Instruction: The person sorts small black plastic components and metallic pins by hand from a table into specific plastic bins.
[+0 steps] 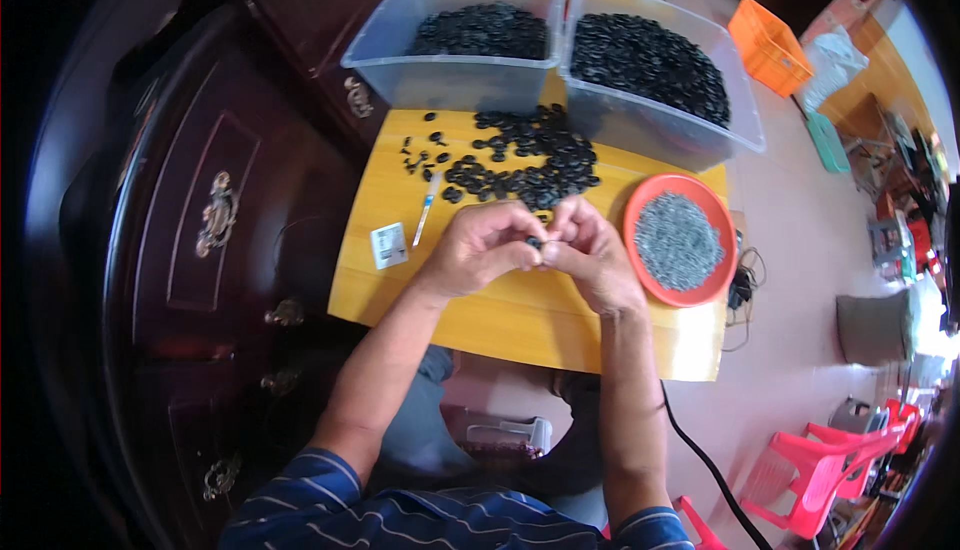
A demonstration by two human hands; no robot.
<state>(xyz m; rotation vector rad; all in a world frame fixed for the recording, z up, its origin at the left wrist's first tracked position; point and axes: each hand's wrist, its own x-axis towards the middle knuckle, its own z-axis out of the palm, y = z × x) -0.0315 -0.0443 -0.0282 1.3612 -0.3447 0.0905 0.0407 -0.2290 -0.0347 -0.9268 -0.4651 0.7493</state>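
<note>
Over the middle of the yellow table, my two hands meet fingertip to fingertip. My left hand (487,246) is closed, pinching a small black round piece (534,243) between thumb and fingers. Against that piece, the fingers of my right hand (592,258) are also pinched together; whatever they grip is too small and covered to make out. Just beyond my hands spreads a loose heap of similar black pieces (545,160). To the right of my right hand stands an orange-red bowl (632,218) full of small grey metal parts (680,240).
Two clear plastic bins (455,80) (650,115) of black pieces stand along the table's far edge. A white label card (389,246) and a thin white-and-blue stick (426,210) lie at left. Dark drawers (215,210) rise on the left; a black cable (712,465) hangs at right.
</note>
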